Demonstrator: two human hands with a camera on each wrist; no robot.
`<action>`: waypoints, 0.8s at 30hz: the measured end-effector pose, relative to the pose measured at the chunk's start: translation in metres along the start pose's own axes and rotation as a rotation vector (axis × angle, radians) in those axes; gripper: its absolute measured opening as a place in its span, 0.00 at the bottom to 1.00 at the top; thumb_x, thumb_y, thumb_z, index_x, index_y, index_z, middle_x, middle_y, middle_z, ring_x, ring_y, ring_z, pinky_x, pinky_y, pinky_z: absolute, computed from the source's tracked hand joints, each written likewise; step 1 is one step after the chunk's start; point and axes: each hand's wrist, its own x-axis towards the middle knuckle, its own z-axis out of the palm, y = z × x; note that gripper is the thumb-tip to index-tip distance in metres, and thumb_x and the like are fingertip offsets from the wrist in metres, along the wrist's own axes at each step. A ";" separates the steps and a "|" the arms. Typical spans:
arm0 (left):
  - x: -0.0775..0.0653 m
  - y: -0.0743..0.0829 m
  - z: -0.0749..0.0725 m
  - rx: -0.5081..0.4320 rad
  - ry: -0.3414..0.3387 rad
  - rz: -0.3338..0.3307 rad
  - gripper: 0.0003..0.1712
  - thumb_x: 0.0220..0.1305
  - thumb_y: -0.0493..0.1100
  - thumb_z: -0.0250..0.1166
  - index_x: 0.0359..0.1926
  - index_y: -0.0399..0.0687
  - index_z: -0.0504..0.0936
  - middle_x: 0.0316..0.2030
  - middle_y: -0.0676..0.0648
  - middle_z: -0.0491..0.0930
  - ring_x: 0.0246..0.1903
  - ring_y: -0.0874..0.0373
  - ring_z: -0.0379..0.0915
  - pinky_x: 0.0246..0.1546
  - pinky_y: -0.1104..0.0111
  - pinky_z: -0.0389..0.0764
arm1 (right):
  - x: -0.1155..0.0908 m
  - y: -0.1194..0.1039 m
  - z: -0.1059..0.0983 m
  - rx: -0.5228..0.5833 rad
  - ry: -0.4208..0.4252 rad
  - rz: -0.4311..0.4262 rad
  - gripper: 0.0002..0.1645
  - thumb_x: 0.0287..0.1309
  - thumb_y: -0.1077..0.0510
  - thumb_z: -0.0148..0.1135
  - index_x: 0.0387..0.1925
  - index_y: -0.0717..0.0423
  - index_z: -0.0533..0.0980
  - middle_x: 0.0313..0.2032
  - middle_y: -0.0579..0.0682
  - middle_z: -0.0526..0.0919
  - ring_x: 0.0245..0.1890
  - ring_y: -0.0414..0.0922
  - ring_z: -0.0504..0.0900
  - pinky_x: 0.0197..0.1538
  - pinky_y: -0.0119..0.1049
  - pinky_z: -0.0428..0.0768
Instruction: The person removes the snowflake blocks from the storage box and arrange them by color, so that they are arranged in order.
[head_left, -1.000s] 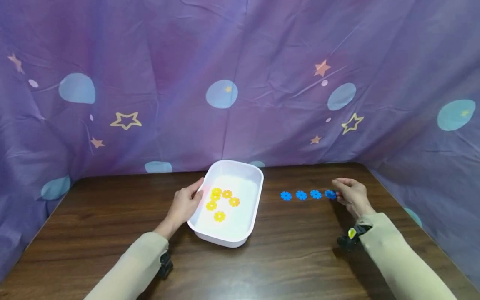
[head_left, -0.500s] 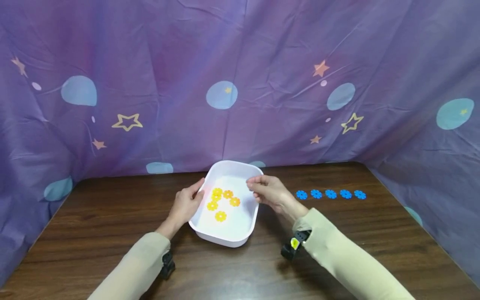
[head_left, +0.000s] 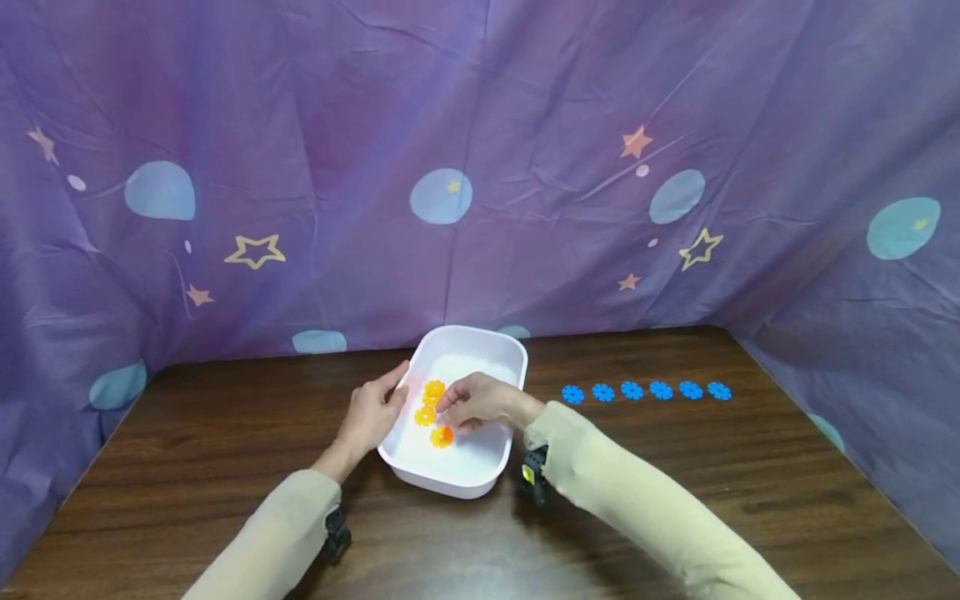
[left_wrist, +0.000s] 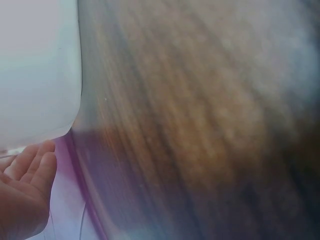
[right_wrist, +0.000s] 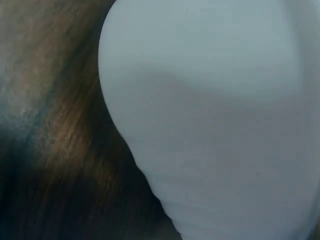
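Observation:
A white plastic tray stands on the table, and my left hand grips its left rim, thumb at the inner side. In the left wrist view that hand's fingers lie against the tray's outer wall. My right hand reaches into the tray with bent fingers, right beside several yellow flower-shaped discs. It covers part of the tray floor, so whether the fingertips pinch a disc is hidden. The right wrist view has only the white tray and table, no fingers.
Several blue flower-shaped discs lie in a straight, evenly spaced row right of the tray. The dark wooden table ends at a purple patterned curtain behind and on both sides.
My right hand has left the right end of the blue row, where one more disc now lies, and moved left into the tray. The left hand keeps its hold on the rim.

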 end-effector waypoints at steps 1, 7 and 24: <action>0.000 0.000 0.000 0.000 0.001 0.001 0.25 0.66 0.39 0.56 0.64 0.42 0.69 0.59 0.40 0.72 0.46 0.48 0.75 0.48 0.56 0.75 | 0.001 0.001 0.001 -0.017 -0.010 0.009 0.11 0.55 0.66 0.62 0.40 0.68 0.77 0.24 0.48 0.79 0.20 0.38 0.74 0.27 0.25 0.75; 0.000 0.000 0.001 -0.014 0.004 0.000 0.25 0.66 0.39 0.56 0.64 0.43 0.70 0.59 0.40 0.72 0.44 0.49 0.75 0.46 0.57 0.76 | 0.008 0.005 0.005 -0.103 -0.002 0.062 0.06 0.54 0.66 0.63 0.35 0.63 0.78 0.22 0.47 0.79 0.18 0.39 0.74 0.24 0.26 0.72; 0.000 0.002 0.000 -0.025 -0.002 -0.007 0.25 0.67 0.39 0.55 0.64 0.42 0.69 0.60 0.42 0.71 0.50 0.49 0.75 0.51 0.55 0.75 | 0.011 0.006 0.014 -0.194 0.070 0.070 0.10 0.47 0.70 0.67 0.33 0.64 0.76 0.16 0.47 0.70 0.14 0.38 0.71 0.20 0.24 0.71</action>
